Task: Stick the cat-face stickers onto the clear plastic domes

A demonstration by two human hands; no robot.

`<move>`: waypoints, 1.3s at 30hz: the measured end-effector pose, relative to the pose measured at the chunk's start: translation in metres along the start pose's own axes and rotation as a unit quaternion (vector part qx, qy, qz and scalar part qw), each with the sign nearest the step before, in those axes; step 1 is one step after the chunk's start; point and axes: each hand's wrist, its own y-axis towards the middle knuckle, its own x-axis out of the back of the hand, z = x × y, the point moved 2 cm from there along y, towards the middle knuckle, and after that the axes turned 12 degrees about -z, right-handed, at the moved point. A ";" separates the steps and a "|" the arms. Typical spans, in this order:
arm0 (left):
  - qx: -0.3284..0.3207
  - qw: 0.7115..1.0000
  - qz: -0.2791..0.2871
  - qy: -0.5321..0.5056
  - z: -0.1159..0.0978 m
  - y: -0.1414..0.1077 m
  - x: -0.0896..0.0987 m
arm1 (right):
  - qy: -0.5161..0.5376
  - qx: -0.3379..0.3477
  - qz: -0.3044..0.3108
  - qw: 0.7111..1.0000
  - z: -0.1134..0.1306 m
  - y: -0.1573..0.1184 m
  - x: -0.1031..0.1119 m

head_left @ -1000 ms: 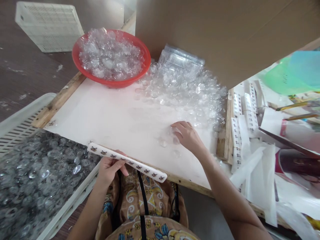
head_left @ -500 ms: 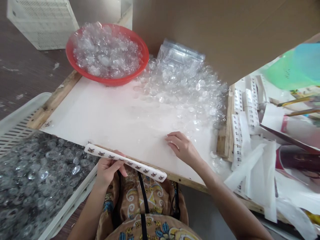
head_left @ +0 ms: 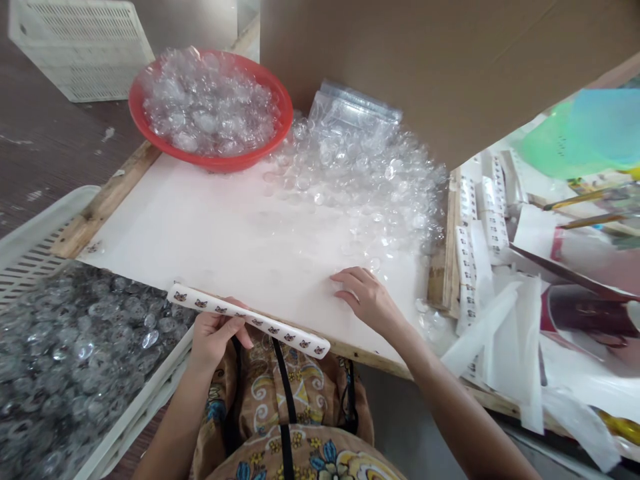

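Note:
My left hand [head_left: 220,337] is closed on a white sticker strip [head_left: 273,329] printed with a row of small dark cat faces. The strip slants along the near edge of a white board [head_left: 200,230], its right end reaching past the wooden rim. My right hand [head_left: 367,300] rests low over the board, right of the strip, fingers loosely bent and thumb apart from them. Nothing shows between its fingertips. Beyond that hand spreads a pile of clear plastic discs [head_left: 360,173].
A red basin [head_left: 215,163] heaped with clear pieces stands at the back left. A white crate [head_left: 140,413] of printed discs sits below left. Cardboard [head_left: 390,60] rises behind the pile. Sticker strips [head_left: 467,273] and pale backing paper [head_left: 505,347] lie to the right.
The thumb of my right hand has moved a little apart from the fingers. My left hand keeps the strip almost in place. The whole view has shifted slightly.

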 end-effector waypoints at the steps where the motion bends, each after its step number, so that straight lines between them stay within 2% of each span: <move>1: 0.000 1.000 0.000 0.001 0.000 0.000 0.000 | -0.001 -0.001 -0.003 1.000 -0.001 0.000 0.000; 8: 0.005 1.000 0.010 0.002 -0.001 -0.001 0.001 | -0.019 0.022 -0.038 0.999 0.009 0.008 0.001; 13: 0.006 1.000 0.004 0.005 0.001 -0.003 0.002 | 0.064 0.050 -0.030 0.996 0.033 0.014 -0.014; 15: 0.006 1.000 0.004 0.004 0.001 -0.003 0.002 | 0.102 0.040 -0.030 0.994 0.036 0.017 -0.015; 17: 0.006 1.000 0.008 0.000 0.001 -0.003 0.002 | 0.112 0.011 -0.054 0.992 0.032 0.020 -0.011; 20: 0.008 1.000 0.007 0.001 0.000 -0.003 0.002 | 0.057 -0.030 -0.087 0.994 0.014 0.020 -0.001; 25: 0.009 1.000 -0.006 0.001 0.002 -0.002 0.003 | -0.023 -0.017 -0.059 0.998 -0.009 0.013 -0.004; 32: 0.003 1.000 -0.002 0.009 0.003 0.000 0.004 | -0.057 -0.003 -0.054 0.997 -0.007 0.021 -0.012; 36: -0.006 1.000 0.005 0.004 0.003 -0.001 0.003 | -0.066 -0.026 -0.049 0.996 -0.012 0.028 -0.007; 39: -0.003 1.000 0.002 0.008 0.003 -0.002 0.004 | -0.020 -0.058 -0.065 0.996 -0.011 0.036 -0.006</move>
